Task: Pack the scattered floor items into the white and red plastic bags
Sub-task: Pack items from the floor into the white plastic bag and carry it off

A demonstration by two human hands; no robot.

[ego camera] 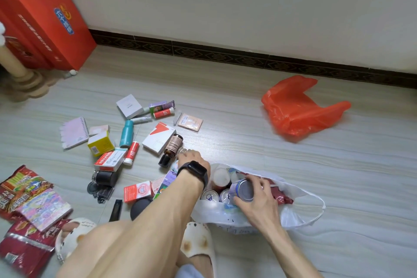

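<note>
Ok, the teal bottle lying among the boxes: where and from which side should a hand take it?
Around its mid-body, from above. The teal bottle lies flat, long axis pointing away from the person, with floor showing along both long sides, so fingers and thumb can likely straddle it; the red tube crowds its near end.

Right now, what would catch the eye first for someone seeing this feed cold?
The bright red bag, lying crumpled and alone on the floor near the far wall, stands out most. In front, the right-hand grip holds a silver can over the open white bag, already holding cans. To the left, small boxes and bottles lie scattered.
</note>
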